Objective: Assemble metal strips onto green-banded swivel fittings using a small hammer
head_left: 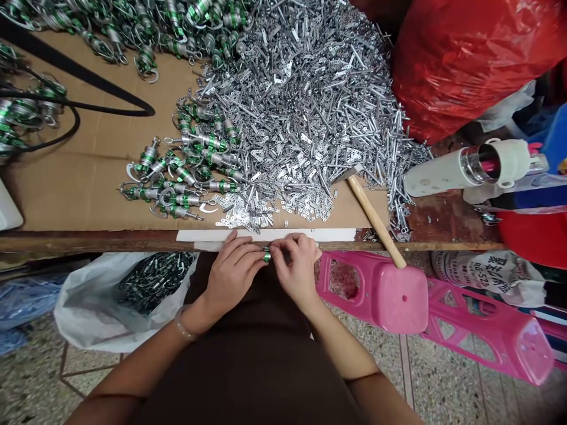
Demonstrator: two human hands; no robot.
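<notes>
While the left hand (230, 280) and the right hand (297, 271) met just above the counter (110, 241) edge, a tiny silver piece with a green band (266, 255) sat gripped tight between them. Both hands were curled around it. Just ahead lay a big heap of silver strips (301, 118). A wooden hammer (374, 215) lay across the edge, near a pink plastic stool (398, 301).

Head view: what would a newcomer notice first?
The heap of silver stamped metal pieces dominates the top centre, on a cardboard sheet, with green-banded metal assemblies to its left. A red plastic bag fills the top right, and a pink plastic stool sits below the table edge. At the edge, the left hand and right hand pinch a small green-banded part.
</notes>
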